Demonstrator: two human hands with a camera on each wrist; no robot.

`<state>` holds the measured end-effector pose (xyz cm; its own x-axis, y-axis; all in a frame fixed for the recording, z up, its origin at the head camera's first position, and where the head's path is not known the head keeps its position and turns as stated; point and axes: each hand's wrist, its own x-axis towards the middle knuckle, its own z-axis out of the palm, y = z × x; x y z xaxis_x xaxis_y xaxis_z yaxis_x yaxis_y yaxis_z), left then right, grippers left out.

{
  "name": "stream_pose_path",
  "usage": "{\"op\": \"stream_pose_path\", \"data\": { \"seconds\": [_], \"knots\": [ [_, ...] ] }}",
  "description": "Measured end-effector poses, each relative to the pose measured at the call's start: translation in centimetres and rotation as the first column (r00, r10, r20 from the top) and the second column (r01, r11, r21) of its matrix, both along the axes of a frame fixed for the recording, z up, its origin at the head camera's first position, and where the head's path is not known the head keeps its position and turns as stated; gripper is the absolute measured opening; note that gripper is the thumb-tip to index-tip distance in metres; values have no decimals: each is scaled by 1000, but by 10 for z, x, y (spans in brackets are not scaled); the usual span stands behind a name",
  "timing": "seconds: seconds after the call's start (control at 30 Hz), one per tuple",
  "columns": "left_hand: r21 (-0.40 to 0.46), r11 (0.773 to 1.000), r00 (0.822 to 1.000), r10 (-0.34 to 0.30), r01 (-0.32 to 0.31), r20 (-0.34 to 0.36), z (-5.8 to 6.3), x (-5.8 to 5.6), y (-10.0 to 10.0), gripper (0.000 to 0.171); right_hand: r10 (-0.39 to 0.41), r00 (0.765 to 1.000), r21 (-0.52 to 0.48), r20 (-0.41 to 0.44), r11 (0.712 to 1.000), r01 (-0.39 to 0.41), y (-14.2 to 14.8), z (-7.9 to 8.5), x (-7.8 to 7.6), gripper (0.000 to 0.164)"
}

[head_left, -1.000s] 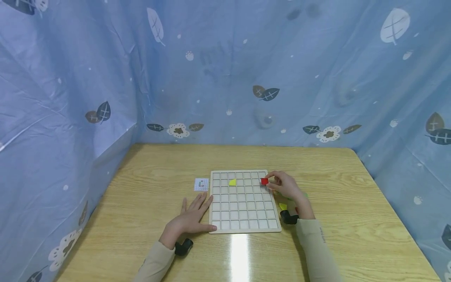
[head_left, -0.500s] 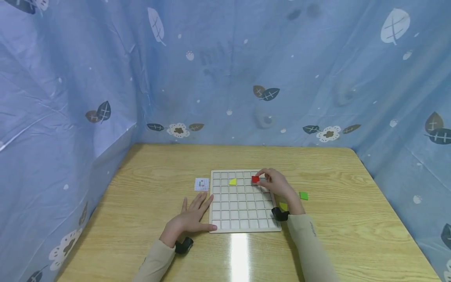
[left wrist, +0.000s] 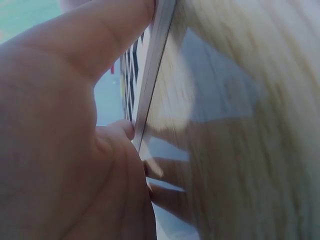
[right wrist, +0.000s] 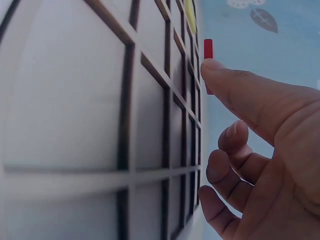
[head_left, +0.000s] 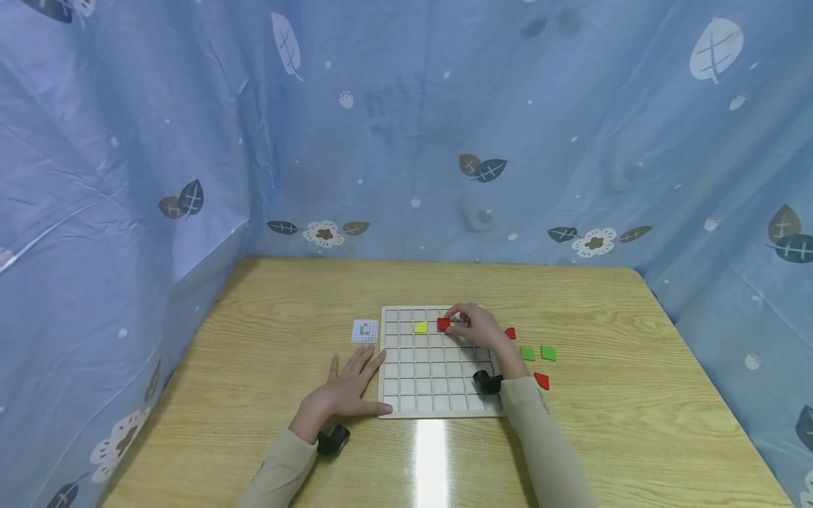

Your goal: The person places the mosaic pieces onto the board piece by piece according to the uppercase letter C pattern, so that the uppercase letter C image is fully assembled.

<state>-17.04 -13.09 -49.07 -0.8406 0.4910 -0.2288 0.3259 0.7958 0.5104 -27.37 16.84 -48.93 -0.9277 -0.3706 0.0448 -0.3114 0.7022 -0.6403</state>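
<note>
My right hand (head_left: 476,328) pinches a red square tile (head_left: 443,324) between thumb and fingers, over the upper part of a white grid board (head_left: 406,387). In the right wrist view the red tile (right wrist: 208,49) shows edge-on, held just off the grid. A yellow tile with one rounded corner (head_left: 420,327) lies in a cell of the second row, left of the red tile. My left hand (head_left: 346,392) rests with spread fingers at the board's left edge, thumb on its lower left corner. The left wrist view shows the left hand (left wrist: 65,115) against the board's rim.
Right of the board lie two green tiles (head_left: 548,353) and two red tiles (head_left: 541,381), partly near my right forearm. A small printed pattern card (head_left: 365,331) lies by the board's upper left side. A blue patterned curtain (head_left: 406,127) encloses the wooden table (head_left: 279,303).
My right hand has carried the red tile leftward from the board's right edge towards the yellow tile. Loose tiles on the right have come into view. The left hand stays put.
</note>
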Motion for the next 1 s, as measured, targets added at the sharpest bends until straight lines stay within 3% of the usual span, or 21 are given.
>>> {"op": "stream_pose_path", "data": {
  "seconds": [0.27, 0.47, 1.0],
  "knots": [
    [1, 1000, 1000, 2, -2, -1, -2, 0, 1, 96, 12, 999, -2, 40, 1000, -12, -7, -6, -4, 20],
    [-7, 1000, 1000, 3, -3, -6, -2, -1, 1, 96, 11, 999, 25, 40, 1000, -12, -12, -1, -4, 20],
    [-2, 1000, 1000, 5, -5, 0, -2, -1, 1, 96, -33, 995, 28, 95, 999, 31, -18, -2, -4, 24]
  ]
}}
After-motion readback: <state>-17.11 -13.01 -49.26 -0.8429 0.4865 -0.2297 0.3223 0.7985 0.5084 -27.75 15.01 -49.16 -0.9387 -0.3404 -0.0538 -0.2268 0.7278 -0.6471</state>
